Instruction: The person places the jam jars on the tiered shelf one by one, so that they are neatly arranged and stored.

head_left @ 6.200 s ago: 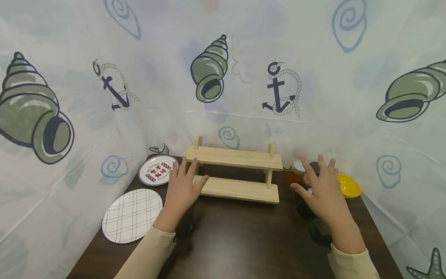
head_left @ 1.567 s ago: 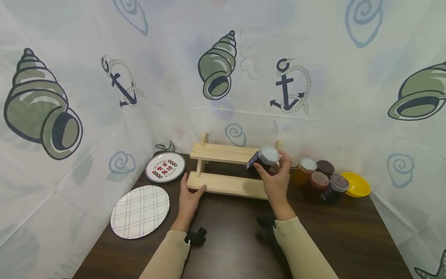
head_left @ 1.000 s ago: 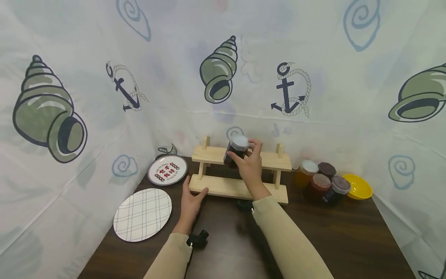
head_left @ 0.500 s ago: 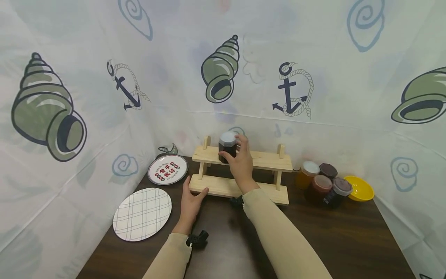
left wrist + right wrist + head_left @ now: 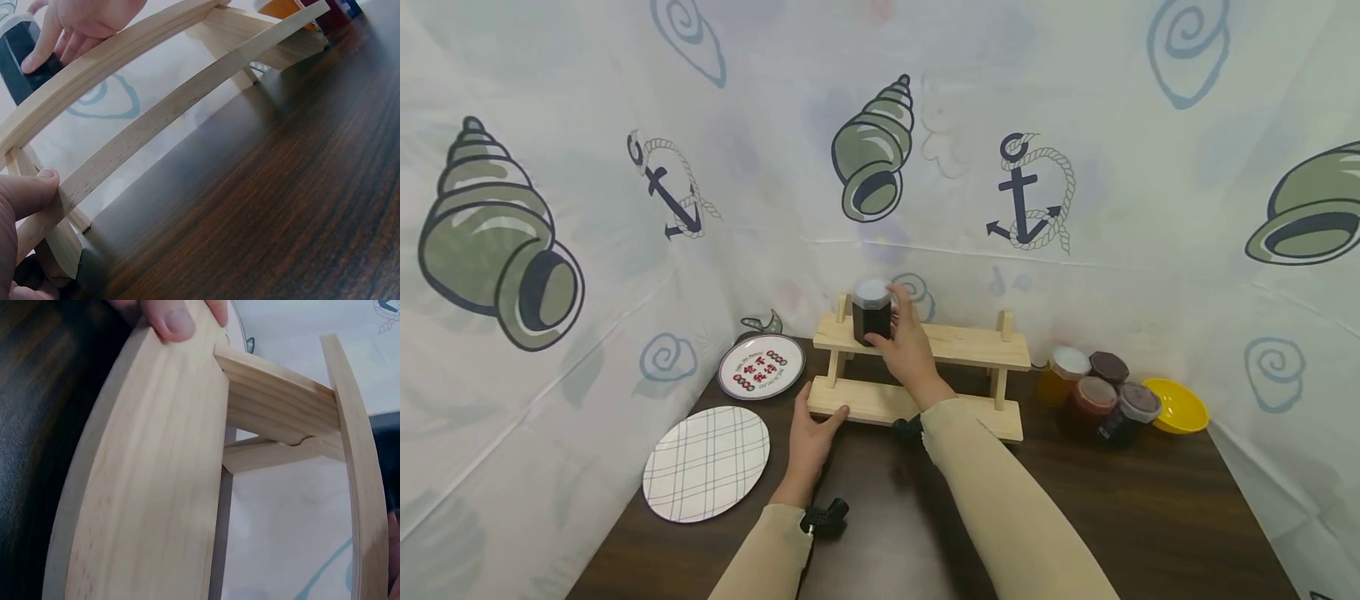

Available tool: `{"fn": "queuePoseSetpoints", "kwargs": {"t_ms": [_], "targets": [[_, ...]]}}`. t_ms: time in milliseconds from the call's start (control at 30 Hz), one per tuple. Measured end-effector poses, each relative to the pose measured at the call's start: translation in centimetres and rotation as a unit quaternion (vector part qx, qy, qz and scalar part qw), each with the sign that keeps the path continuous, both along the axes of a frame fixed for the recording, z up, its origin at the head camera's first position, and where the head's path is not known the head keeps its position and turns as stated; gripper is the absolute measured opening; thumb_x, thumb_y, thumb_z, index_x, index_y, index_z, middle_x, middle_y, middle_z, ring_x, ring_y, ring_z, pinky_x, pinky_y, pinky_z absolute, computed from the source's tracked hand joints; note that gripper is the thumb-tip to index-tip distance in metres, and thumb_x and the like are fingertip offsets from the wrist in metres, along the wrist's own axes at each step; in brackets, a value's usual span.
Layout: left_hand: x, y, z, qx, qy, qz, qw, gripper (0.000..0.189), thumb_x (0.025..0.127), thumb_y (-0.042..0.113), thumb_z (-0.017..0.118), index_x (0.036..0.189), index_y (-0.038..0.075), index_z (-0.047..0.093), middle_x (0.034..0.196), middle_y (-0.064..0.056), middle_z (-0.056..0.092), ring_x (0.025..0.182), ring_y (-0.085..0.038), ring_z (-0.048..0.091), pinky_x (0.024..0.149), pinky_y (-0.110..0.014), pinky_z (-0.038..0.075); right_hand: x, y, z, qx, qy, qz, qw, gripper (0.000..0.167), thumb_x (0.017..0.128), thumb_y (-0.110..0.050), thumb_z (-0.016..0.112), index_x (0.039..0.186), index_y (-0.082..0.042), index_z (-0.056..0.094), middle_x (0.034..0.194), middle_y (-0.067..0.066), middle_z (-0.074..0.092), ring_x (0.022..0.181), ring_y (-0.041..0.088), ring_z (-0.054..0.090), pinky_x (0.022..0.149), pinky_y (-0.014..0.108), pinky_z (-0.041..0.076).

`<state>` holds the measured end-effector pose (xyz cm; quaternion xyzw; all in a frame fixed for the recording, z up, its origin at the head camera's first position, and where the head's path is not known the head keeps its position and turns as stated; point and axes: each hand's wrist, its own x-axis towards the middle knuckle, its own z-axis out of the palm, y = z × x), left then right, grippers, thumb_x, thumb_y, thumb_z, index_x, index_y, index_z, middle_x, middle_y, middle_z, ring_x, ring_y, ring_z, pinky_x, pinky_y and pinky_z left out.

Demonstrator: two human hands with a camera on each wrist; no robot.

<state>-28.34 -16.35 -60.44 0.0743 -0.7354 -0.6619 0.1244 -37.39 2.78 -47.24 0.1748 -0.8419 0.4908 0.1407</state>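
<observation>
A two-tier wooden shelf rack (image 5: 958, 343) stands at the back of the table. My right hand (image 5: 912, 350) grips a dark octagonal jar (image 5: 872, 318) with a pale lid, upright at the left end of the upper tier. From the left wrist view, the rack's top board hides the jar's base, so I cannot tell whether it touches. Low on the left, my left hand (image 5: 810, 440) holds the end of the lower tier, its thumb (image 5: 37, 190) on the front edge. The right wrist view shows that same thumb (image 5: 175, 322) against the wood.
Several lidded jars (image 5: 1090, 396) cluster right of the rack, beside a yellow bowl (image 5: 1180, 407). On the left lie a checked oval plate (image 5: 707, 462) and a round plate with red characters (image 5: 762, 367). Printed cloth walls surround the dark table (image 5: 1157, 517).
Both hands were spread and holding nothing at first. Since then the left has taken hold of the lower tier, while the right carried the dark jar leftward and lowered it at the upper tier.
</observation>
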Motion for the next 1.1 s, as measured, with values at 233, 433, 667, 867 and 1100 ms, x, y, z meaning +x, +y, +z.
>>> {"fn": "queuePoseSetpoints", "kwargs": {"t_ms": [233, 433, 667, 867, 1100], "targets": [[-0.02, 0.12, 0.22, 0.000, 0.001, 0.000, 1.0000, 0.098, 0.096, 0.020, 0.087, 0.172, 0.009, 0.026, 0.176, -0.017, 0.035, 0.162, -0.036, 0.036, 0.132, -0.056, 0.028, -0.31, 0.48, 0.46, 0.058, -0.020, 0.009, 0.9981, 0.106, 0.101, -0.016, 0.081, 0.169, -0.051, 0.008, 0.145, 0.019, 0.055, 0.137, 0.038, 0.067, 0.110, 0.046, 0.058], [-0.07, -0.03, -0.01, 0.001, 0.004, -0.003, 1.0000, 0.099, 0.096, 0.023, 0.087, 0.172, 0.008, 0.026, 0.176, -0.017, 0.035, 0.163, -0.036, 0.034, 0.132, -0.057, 0.026, -0.23, 0.28, 0.50, 0.078, -0.019, -0.007, 0.9968, 0.106, 0.101, -0.020, 0.081, 0.168, -0.055, 0.006, 0.141, 0.016, 0.058, 0.130, 0.035, 0.071, 0.105, 0.046, 0.061], [0.13, 0.03, 0.01, 0.014, 0.010, -0.003, 0.9998, 0.097, 0.095, 0.020, 0.087, 0.171, 0.008, 0.027, 0.176, -0.017, 0.036, 0.163, -0.035, 0.033, 0.133, -0.056, 0.026, -0.07, -0.16, 0.45, 0.097, 0.001, -0.022, 0.9950, 0.105, 0.101, -0.023, 0.082, 0.168, -0.052, 0.007, 0.138, 0.017, 0.061, 0.125, 0.035, 0.074, 0.096, 0.050, 0.063], [-0.02, 0.12, 0.15, 0.009, 0.006, -0.002, 0.9999, 0.098, 0.095, 0.020, 0.088, 0.171, 0.008, 0.028, 0.174, -0.017, 0.038, 0.160, -0.035, 0.038, 0.130, -0.056, 0.030, -0.01, -0.07, 0.39, 0.080, 0.001, -0.025, 0.9965, 0.105, 0.101, -0.022, 0.082, 0.169, -0.054, 0.009, 0.139, 0.019, 0.057, 0.127, 0.037, 0.073, 0.099, 0.049, 0.063], [0.31, 0.16, 0.25, 0.004, 0.000, 0.001, 1.0000, 0.097, 0.095, 0.020, 0.088, 0.171, 0.008, 0.029, 0.173, -0.017, 0.039, 0.161, -0.036, 0.037, 0.132, -0.058, 0.028, 0.28, 0.02, 0.06, 0.062, -0.009, -0.019, 0.9979, 0.102, 0.101, -0.021, 0.081, 0.171, -0.050, 0.012, 0.136, 0.017, 0.050, 0.131, 0.035, 0.070, 0.104, 0.046, 0.061]]}}
